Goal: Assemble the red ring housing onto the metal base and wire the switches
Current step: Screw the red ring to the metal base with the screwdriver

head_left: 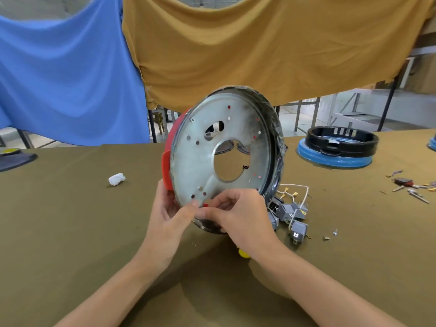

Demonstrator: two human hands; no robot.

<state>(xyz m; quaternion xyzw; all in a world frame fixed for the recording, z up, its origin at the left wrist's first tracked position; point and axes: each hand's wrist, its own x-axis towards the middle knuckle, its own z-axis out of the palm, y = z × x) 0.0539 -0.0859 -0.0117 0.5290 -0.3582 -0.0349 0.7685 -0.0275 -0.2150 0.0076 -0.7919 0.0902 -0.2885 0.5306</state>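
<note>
The round metal base [188,161] stands tilted on its edge at the table's middle, its flat face with a large centre hole turned toward me. The red ring housing [168,147] shows behind its left rim. My left hand [169,213] grips the lower left rim, thumb on the metal face. My right hand [238,213] pinches a small red tab at the bottom edge of the base. Several grey switches [291,214] with white wires [295,187] lie on the table just right of the base.
A black ring on a blue base [337,147] sits at the back right. Loose terminals and small parts [410,185] lie at the far right, screws [330,234] near the switches. A white crumpled wad [116,179] lies left. A yellow object [243,252] peeks from under my right wrist.
</note>
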